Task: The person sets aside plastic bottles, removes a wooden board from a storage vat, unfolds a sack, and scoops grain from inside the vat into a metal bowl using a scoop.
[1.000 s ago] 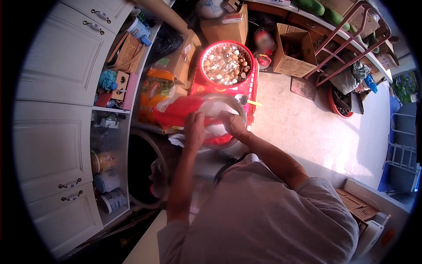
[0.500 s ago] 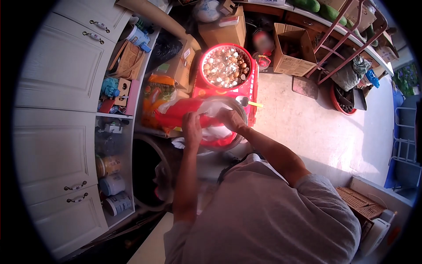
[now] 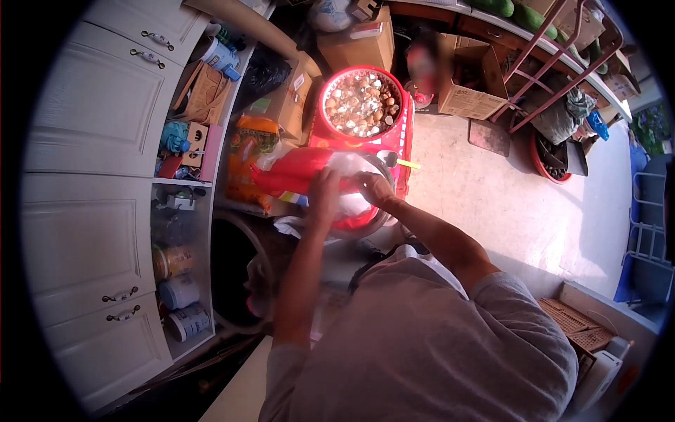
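A red and white plastic bag lies across a round basin whose rim shows on the right side. My left hand, a little blurred, is closed on the bag's red part. Beside it, my right hand pinches the bag's edge over the basin. White material shows behind and between my hands; I cannot tell whether it is the bag's lining or its contents. Just beyond the basin rests a scoop with a yellow handle. Farther back, a red basin holds what look like broken eggshells.
Both basins stand at a red crate or box. An orange printed sack and cardboard boxes are at the left. A large dark round container gapes near my left arm. White cabinets line the left wall.
My left hand has moved right, closer to my right hand, still on the bag. The bag's red part has shifted slightly right and up.
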`<action>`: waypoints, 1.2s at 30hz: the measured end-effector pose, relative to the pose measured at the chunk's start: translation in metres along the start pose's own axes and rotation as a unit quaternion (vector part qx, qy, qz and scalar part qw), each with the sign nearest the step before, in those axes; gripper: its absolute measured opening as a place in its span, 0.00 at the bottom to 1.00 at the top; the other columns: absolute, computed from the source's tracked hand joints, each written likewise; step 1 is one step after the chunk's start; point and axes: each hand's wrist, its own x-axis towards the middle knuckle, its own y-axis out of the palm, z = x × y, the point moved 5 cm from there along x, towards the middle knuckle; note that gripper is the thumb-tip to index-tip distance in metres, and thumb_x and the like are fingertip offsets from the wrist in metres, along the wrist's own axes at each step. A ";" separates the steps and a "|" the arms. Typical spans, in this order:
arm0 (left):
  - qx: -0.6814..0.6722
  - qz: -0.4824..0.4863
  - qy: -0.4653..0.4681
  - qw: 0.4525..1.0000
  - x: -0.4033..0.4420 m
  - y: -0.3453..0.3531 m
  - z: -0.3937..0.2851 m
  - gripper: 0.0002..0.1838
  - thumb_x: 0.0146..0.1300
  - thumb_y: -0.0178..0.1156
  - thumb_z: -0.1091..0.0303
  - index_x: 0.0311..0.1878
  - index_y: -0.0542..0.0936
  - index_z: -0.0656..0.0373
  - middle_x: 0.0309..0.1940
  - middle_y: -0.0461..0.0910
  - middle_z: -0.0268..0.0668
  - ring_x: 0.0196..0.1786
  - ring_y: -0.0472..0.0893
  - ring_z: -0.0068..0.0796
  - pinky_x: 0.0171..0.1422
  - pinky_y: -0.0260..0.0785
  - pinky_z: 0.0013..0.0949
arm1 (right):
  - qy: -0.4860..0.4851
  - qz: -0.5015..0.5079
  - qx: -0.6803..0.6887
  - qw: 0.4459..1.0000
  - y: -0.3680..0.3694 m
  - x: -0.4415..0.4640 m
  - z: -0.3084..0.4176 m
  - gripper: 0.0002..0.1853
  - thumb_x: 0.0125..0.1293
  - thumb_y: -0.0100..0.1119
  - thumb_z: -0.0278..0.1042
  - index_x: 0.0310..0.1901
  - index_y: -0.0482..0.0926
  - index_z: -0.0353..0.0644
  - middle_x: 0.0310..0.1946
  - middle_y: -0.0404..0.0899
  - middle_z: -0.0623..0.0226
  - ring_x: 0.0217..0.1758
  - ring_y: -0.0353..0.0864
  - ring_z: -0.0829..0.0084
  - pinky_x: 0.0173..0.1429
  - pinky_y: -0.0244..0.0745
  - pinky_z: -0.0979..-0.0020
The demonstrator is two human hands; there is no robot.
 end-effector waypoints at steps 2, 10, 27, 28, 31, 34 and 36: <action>0.012 -0.001 -0.018 1.000 0.002 0.003 0.000 0.04 0.57 0.53 0.78 0.36 0.75 0.61 0.36 0.74 0.44 0.43 0.75 0.49 0.46 0.70 0.45 | 0.116 -0.074 0.004 0.990 -0.011 -0.001 -0.001 0.13 0.62 0.49 0.24 0.46 0.79 0.41 0.39 0.81 0.56 0.43 0.81 0.59 0.49 0.75 0.64; 0.036 0.018 -0.031 0.999 -0.009 0.009 0.007 0.05 0.52 0.55 0.80 0.34 0.75 0.61 0.36 0.75 0.44 0.44 0.75 0.47 0.48 0.71 0.43 | 0.022 0.095 -0.042 0.994 0.039 -0.021 -0.011 0.20 0.59 0.51 0.29 0.55 0.73 0.47 0.33 0.82 0.47 0.39 0.82 0.47 0.43 0.75 0.52; 0.012 -0.053 -0.033 0.998 -0.028 -0.040 0.008 0.04 0.55 0.54 0.79 0.34 0.73 0.63 0.35 0.73 0.45 0.42 0.75 0.49 0.46 0.68 0.45 | 0.016 0.013 -0.028 0.999 0.040 -0.020 0.036 0.13 0.62 0.59 0.34 0.46 0.72 0.43 0.28 0.82 0.53 0.35 0.82 0.50 0.38 0.75 0.56; 0.011 -0.063 -0.029 0.998 -0.030 -0.045 0.006 0.04 0.55 0.54 0.79 0.34 0.73 0.63 0.35 0.72 0.45 0.42 0.74 0.49 0.46 0.68 0.45 | 0.006 -0.010 -0.035 0.999 0.038 -0.017 0.036 0.12 0.63 0.60 0.36 0.45 0.72 0.43 0.29 0.82 0.52 0.35 0.82 0.49 0.38 0.75 0.56; 0.012 -0.081 -0.022 0.996 -0.033 -0.064 -0.002 0.03 0.57 0.54 0.78 0.35 0.73 0.63 0.35 0.72 0.45 0.41 0.74 0.48 0.46 0.68 0.45 | -0.042 0.056 -0.035 0.997 0.051 -0.015 0.026 0.12 0.65 0.59 0.39 0.42 0.73 0.41 0.29 0.80 0.47 0.37 0.80 0.45 0.39 0.73 0.54; 0.026 -0.096 -0.018 0.995 -0.033 -0.073 -0.005 0.03 0.57 0.54 0.78 0.35 0.73 0.62 0.35 0.72 0.44 0.41 0.74 0.48 0.45 0.68 0.45 | -0.086 0.099 0.009 0.991 0.051 -0.013 0.030 0.13 0.64 0.62 0.38 0.40 0.72 0.39 0.27 0.79 0.51 0.32 0.81 0.55 0.36 0.72 0.59; 0.030 -0.100 -0.023 0.994 -0.032 -0.080 -0.008 0.03 0.57 0.54 0.78 0.35 0.73 0.62 0.35 0.72 0.44 0.41 0.74 0.47 0.46 0.68 0.45 | -0.040 0.124 0.081 0.988 0.042 -0.009 0.035 0.13 0.63 0.64 0.36 0.39 0.72 0.38 0.26 0.79 0.54 0.29 0.81 0.63 0.34 0.72 0.63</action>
